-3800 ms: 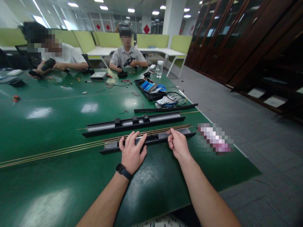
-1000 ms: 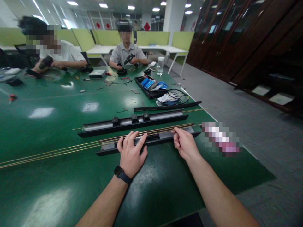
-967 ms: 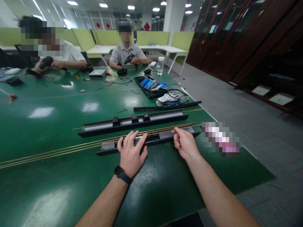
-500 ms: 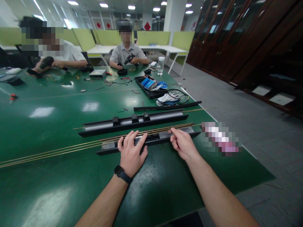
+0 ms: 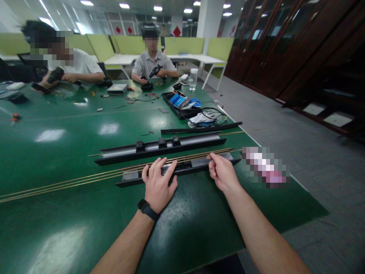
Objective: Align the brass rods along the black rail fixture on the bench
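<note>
Thin brass rods [image 5: 71, 183] run lengthwise over the near black metal channel [image 5: 205, 166] and stick out far past its left end. Fingers spread, my left hand [image 5: 159, 180] lies across the rods and the channel, its fingertips touching the rods. Toward the channel's right end, my right hand [image 5: 224, 173] is closed, with thumb and index finger pinched on a brass rod. Dark blocks inside the channel are partly hidden by my left hand. Just behind lies a second black channel [image 5: 194, 145] with small dark blocks in it.
A black strip [image 5: 199, 128], white gloves [image 5: 202, 118] and a black tray [image 5: 182, 112] with blue items lie farther back. A blurred pink item [image 5: 265, 167] rests near the table's right edge. Two people [image 5: 154, 64] across the table hold power drills.
My right hand has slid slightly to the right along the rods with its fingers pinched. My left hand has stayed in place.
</note>
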The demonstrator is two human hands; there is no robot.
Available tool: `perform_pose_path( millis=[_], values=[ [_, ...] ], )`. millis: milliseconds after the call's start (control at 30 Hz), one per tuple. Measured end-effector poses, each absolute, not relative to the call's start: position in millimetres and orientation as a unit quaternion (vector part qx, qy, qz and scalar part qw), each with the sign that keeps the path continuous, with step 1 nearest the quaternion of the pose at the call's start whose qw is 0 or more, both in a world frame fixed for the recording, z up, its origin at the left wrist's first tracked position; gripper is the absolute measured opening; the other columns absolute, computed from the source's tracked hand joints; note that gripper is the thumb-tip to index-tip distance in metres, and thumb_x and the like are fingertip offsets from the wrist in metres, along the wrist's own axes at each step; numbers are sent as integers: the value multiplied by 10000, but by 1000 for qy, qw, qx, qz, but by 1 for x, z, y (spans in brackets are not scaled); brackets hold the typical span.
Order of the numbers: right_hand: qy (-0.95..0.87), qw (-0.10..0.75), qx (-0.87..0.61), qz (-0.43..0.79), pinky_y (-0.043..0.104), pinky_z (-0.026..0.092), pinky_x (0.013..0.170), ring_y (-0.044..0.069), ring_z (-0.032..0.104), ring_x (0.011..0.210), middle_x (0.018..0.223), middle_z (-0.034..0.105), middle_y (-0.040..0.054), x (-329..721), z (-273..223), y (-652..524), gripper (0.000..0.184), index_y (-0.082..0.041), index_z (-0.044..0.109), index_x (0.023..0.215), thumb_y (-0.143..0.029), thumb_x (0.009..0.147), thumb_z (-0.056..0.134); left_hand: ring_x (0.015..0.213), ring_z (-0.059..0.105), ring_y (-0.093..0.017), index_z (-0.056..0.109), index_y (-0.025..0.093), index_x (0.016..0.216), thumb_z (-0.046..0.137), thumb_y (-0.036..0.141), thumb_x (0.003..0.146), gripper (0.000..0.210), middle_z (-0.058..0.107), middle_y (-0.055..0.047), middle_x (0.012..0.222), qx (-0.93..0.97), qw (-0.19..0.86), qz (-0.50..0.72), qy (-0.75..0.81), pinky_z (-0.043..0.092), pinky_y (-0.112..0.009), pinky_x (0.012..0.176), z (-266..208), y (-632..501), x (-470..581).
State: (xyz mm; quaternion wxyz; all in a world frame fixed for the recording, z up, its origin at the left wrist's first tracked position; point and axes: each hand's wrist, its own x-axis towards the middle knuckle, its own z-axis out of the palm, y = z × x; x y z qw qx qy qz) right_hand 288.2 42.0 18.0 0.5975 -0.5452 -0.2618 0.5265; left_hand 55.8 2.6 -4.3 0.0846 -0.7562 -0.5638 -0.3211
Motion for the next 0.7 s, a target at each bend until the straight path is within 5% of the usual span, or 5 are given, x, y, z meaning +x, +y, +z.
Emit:
perform_pose_path(
  millis=[700],
  values=[
    [-255,599,-549,524,151,185,276,51,364,286,483,540,-39,293,20,42,262,-155,641,820,-394,814,746,1394,463,-305,610,360,1362,633,323,905,459,559,-102,1446,-756,73,-318,-568,174,-539,1186,-5,2,56]
  ],
)
